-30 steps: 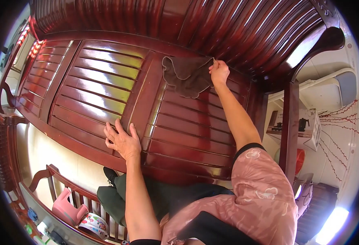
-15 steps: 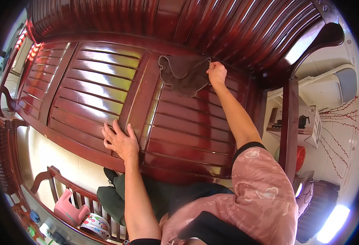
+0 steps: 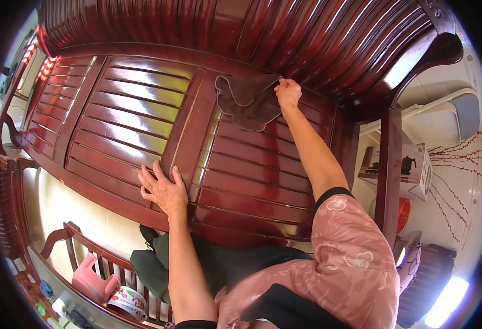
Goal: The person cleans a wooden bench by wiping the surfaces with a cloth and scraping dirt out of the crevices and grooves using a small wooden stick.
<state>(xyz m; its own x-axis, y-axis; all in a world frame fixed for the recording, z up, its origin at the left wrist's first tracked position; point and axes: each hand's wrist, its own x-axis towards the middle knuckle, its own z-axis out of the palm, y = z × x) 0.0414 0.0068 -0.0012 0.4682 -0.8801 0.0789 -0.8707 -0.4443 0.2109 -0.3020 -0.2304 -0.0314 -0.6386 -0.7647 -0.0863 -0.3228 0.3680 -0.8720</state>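
Note:
A dark brown cloth (image 3: 249,104) with a pale stitched edge lies partly folded on the slatted seat of a glossy reddish-brown wooden bench (image 3: 252,181), close to the backrest. My right hand (image 3: 288,93) pinches the cloth's upper right corner, fingers closed on it. Spread out on the seat's front left part, my left hand (image 3: 164,189) rests with fingers apart and holds nothing. Its palm side faces the wood and is hidden.
The curved backrest (image 3: 197,27) rises behind the seat, and an armrest (image 3: 427,66) stands at the right. Beyond it are a printed box (image 3: 414,170) and red-budded twigs (image 3: 455,162). Lower left, a pink plastic stool (image 3: 93,279) sits by a patterned container (image 3: 128,301).
My right hand has shifted slightly left and up with the cloth's corner, and the cloth near it shows a new fold. My left hand stays almost where it was.

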